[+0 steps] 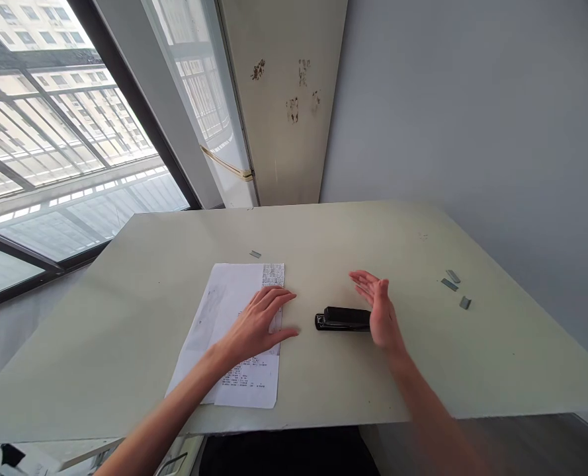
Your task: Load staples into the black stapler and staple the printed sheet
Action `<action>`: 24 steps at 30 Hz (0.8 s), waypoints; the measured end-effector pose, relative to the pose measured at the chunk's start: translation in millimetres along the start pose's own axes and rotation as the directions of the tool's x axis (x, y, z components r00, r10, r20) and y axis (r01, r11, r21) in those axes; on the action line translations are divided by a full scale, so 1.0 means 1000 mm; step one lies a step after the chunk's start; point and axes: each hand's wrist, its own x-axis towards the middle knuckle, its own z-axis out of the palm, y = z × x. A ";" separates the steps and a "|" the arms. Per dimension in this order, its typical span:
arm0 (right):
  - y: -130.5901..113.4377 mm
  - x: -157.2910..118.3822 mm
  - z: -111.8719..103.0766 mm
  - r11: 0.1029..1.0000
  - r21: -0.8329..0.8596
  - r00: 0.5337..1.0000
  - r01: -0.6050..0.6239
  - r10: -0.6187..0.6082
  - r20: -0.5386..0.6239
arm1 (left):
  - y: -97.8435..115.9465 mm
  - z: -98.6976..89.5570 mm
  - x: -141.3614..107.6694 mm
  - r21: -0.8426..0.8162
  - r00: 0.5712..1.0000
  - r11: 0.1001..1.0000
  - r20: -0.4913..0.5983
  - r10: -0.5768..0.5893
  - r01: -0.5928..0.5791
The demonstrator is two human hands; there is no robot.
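Observation:
Over the right part of the paper sheets point(199, 330) lies my left hand point(258, 322), fingers and thumb stretched apart and pointing right, gripping nothing. Printed text shows on the sheets below and above that hand. A black stapler point(343, 318) rests on the table to the right of the sheets, its nose toward them. My right hand point(380, 314) is at the stapler's rear end, covering it from view. Its fingers are extended and it holds nothing; whether it touches the stapler I cannot tell.
Strips of staples point(449, 285) lie on the table point(125, 297) at the right, with a small piece point(465, 303) near them. Another strip point(255, 254) is just beyond the sheets. A wall point(472, 119) borders the table's right side, windows point(50, 132) the left.

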 end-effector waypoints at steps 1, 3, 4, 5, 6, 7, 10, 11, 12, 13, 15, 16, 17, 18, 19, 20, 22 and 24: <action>0.002 -0.001 0.000 1.000 -0.024 1.000 -0.016 0.016 0.005 | 0.001 -0.003 -0.002 -0.003 1.000 1.000 -0.009 -0.004 0.004; 0.001 -0.005 -0.005 0.999 -0.038 1.000 0.004 -0.003 0.020 | 0.004 -0.006 -0.006 -0.014 1.000 1.000 -0.025 -0.008 0.007; -0.001 -0.008 -0.008 0.998 -0.048 0.999 0.032 -0.032 0.019 | 0.005 -0.007 -0.007 -0.021 1.000 1.000 -0.028 -0.007 0.006; -0.003 -0.011 -0.013 0.995 -0.078 0.998 0.064 -0.063 0.016 | 0.007 -0.006 -0.007 -0.028 1.000 1.000 -0.029 -0.005 0.004; -0.005 -0.015 -0.018 0.987 -0.130 0.996 0.092 -0.089 0.026 | 0.010 -0.005 -0.006 -0.036 1.000 0.999 -0.029 0.000 -0.001; -0.007 -0.019 -0.023 0.973 -0.201 0.993 0.114 -0.105 0.056 | 0.012 -0.002 -0.004 -0.045 1.000 0.999 -0.030 0.007 -0.008; -0.005 -0.031 -0.034 0.876 -0.441 0.967 0.197 -0.101 0.233 | 0.020 0.013 0.008 -0.074 0.998 0.997 -0.049 0.025 -0.029; -0.003 -0.034 -0.037 0.835 -0.492 0.951 0.246 -0.110 0.288 | 0.022 0.018 0.013 -0.081 0.998 0.996 -0.054 0.030 -0.034; 0.001 -0.036 -0.038 0.802 -0.519 0.934 0.297 -0.130 0.333 | 0.024 0.024 0.019 -0.084 0.998 0.996 -0.056 0.034 -0.039; 0.005 -0.038 -0.040 0.779 -0.526 0.917 0.342 -0.155 0.366 | 0.026 0.029 0.025 -0.084 0.998 0.996 -0.056 0.038 -0.043; 0.012 -0.038 -0.041 0.761 -0.517 0.894 0.393 -0.184 0.408 | 0.029 0.035 0.033 -0.074 0.997 0.996 -0.056 0.046 -0.050; 0.015 -0.038 -0.042 0.761 -0.514 0.890 0.396 -0.179 0.420 | 0.029 0.036 0.036 -0.065 0.997 0.996 -0.054 0.052 -0.055; 0.017 -0.037 -0.043 0.762 -0.515 0.889 0.392 -0.169 0.426 | 0.028 0.036 0.036 -0.052 0.997 0.997 -0.053 0.057 -0.060; 0.020 -0.037 -0.044 0.764 -0.518 0.891 0.385 -0.160 0.426 | 0.027 0.035 0.035 -0.037 0.997 0.997 -0.052 0.062 -0.064; 0.021 -0.036 -0.045 0.765 -0.523 0.894 0.377 -0.153 0.422 | 0.025 0.033 0.033 -0.020 0.997 0.998 -0.050 0.066 -0.067; 0.023 -0.036 -0.046 0.765 -0.526 0.897 0.372 -0.149 0.417 | 0.024 0.030 0.030 -0.002 0.997 0.998 -0.047 0.066 -0.066; 0.026 -0.036 -0.047 0.768 -0.526 0.901 0.367 -0.152 0.407 | 0.020 0.023 0.021 0.030 0.997 0.998 -0.039 0.065 -0.063; 0.028 -0.037 -0.047 0.771 -0.523 0.905 0.363 -0.159 0.394 | 0.014 0.015 0.014 0.047 0.997 0.996 -0.017 0.079 -0.078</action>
